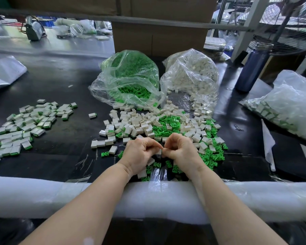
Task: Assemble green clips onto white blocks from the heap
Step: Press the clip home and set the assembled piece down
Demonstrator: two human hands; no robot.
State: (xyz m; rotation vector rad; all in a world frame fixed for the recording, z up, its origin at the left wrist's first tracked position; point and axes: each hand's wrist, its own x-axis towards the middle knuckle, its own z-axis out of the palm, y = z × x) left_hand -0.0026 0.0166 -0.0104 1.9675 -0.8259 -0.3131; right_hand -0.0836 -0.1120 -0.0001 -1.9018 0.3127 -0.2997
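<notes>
Left hand point(140, 153) and right hand point(179, 151) are together pinching a small white plastic block point(159, 152) above the black counter point(60, 82)

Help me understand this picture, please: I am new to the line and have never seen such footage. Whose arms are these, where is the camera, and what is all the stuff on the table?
No machine here: a person works bare-handed, and the one camera sits on their head, looking down. The left hand and right hand meet over a small white block, pinched between the fingers. Ahead lies the mixed heap of white blocks and green clips, fed from a bag of green clips and a bag of white blocks. The pile at left looks like finished pieces, white with green edges. A blue bottle stands at right.
</notes>
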